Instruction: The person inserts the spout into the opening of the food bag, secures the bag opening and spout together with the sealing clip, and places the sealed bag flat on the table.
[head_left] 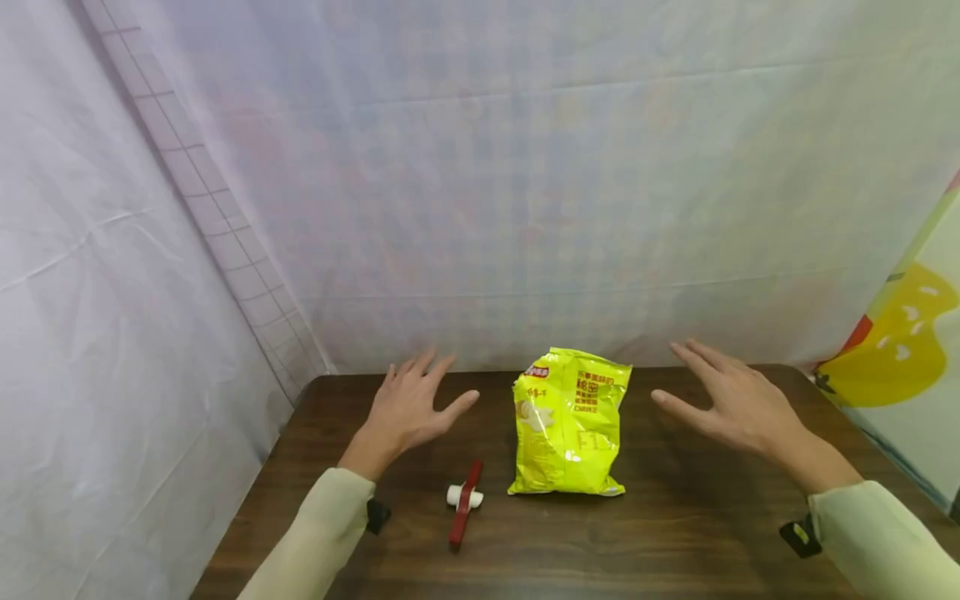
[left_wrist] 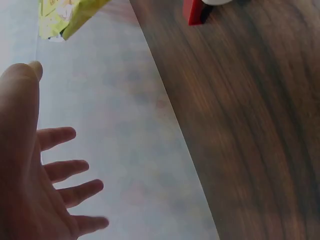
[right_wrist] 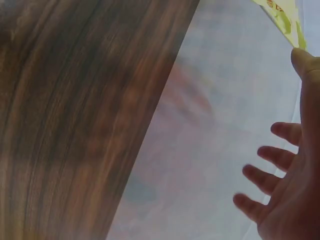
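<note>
A bright yellow chip bag (head_left: 568,425) stands upright on the dark wooden table, between my two hands and apart from both. To its left is my left hand (head_left: 408,406), fingers spread and holding nothing. My right hand (head_left: 738,408) hovers on the other side, its fingers likewise extended with nothing in them. Nearer to me lies a red bar crossed with a white roll-shaped piece (head_left: 466,498); whether the two are joined I cannot tell. The left wrist view catches a corner of the bag (left_wrist: 70,17) and the red bar's end (left_wrist: 194,12).
A pale cloth (head_left: 525,208) hangs behind the table (head_left: 675,533), and another white sheet (head_left: 112,333) hangs along the left. At the right is a panel with a yellow printed shape (head_left: 892,358). Dark bands with cameras sit at both wrists.
</note>
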